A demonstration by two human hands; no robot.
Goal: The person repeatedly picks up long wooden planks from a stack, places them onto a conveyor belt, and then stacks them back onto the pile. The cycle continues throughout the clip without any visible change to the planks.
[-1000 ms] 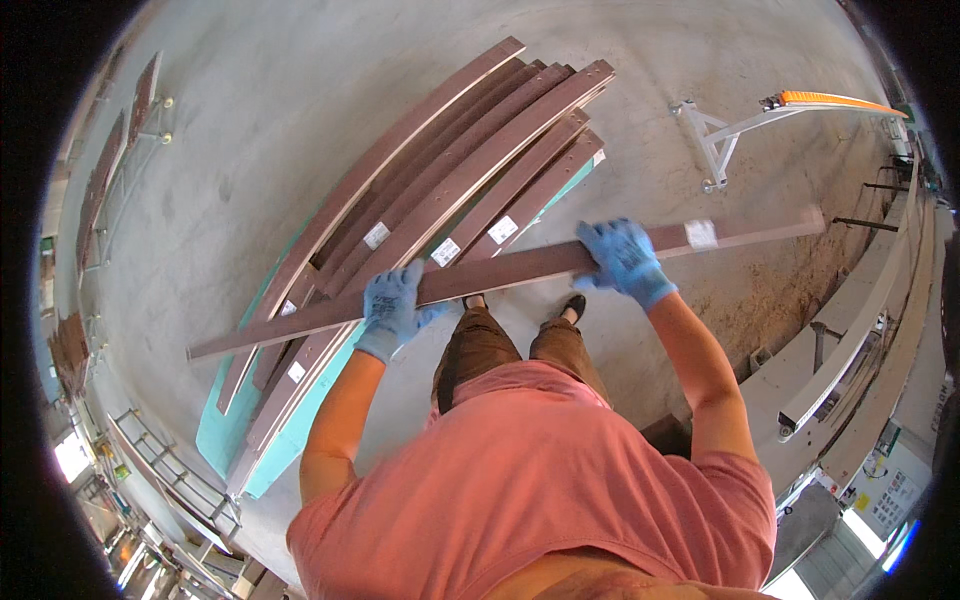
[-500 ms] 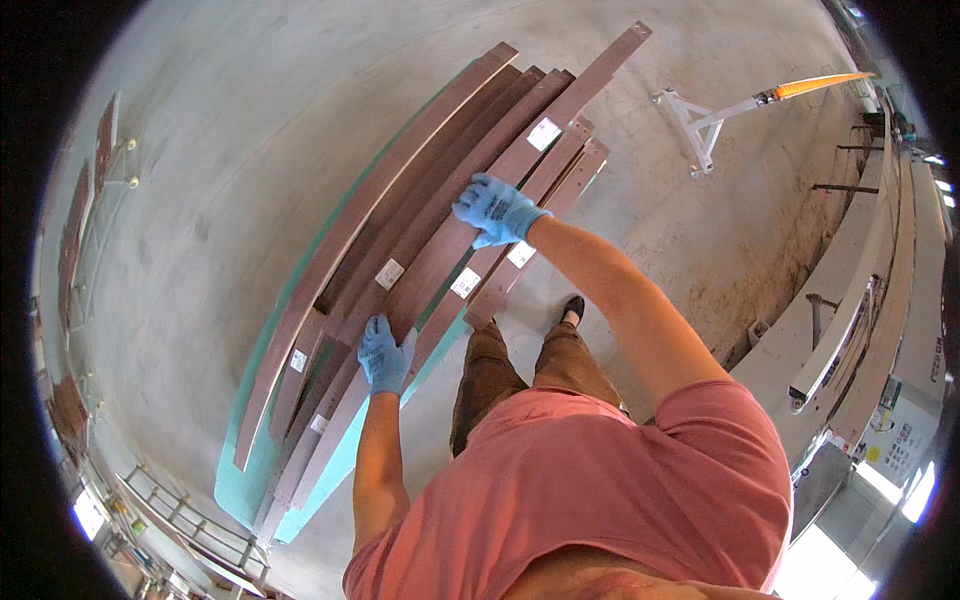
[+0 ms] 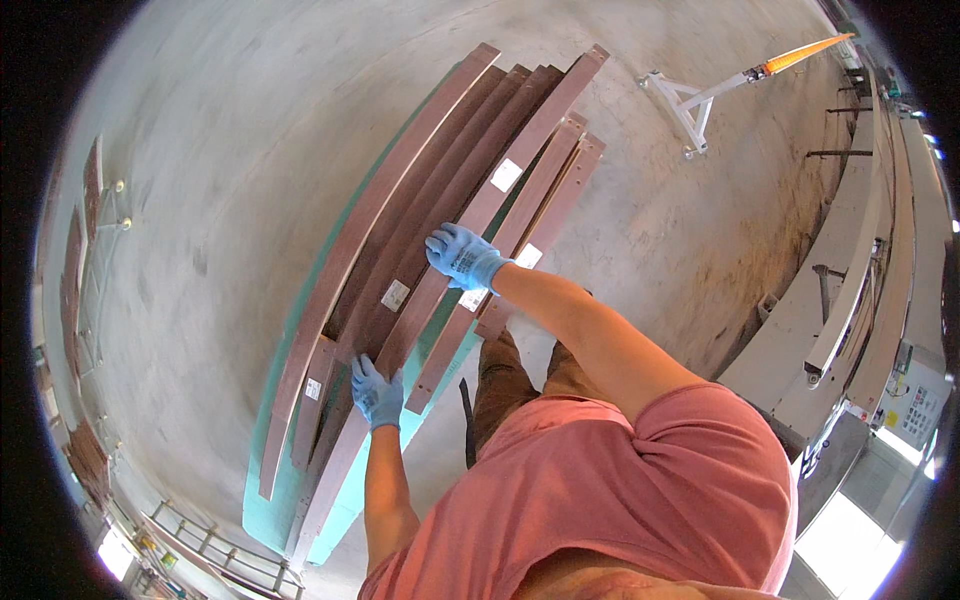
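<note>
A stack of long brown planks point(image 3: 400, 215) lies on a teal base point(image 3: 270, 510) on the concrete floor. One long brown plank point(image 3: 520, 150) with a white label lies lengthwise on top of the stack. My right hand point(image 3: 462, 255), in a blue glove, grips this plank near its middle. My left hand point(image 3: 377, 392), also gloved in blue, holds the same plank lower down, near its closer end. Shorter planks point(image 3: 550, 200) lie along the stack's right side, with white labels on some.
A white metal stand with an orange bar point(image 3: 690, 100) is at the upper right. Long pale benches and a machine point(image 3: 850, 290) run along the right. Racks with brown pieces point(image 3: 90, 200) line the left, and a metal railing point(image 3: 200, 545) is at the lower left.
The plank was held crosswise above the stack; it has been turned lengthwise and lowered onto the pile. Both hands moved with it and stay on it.
</note>
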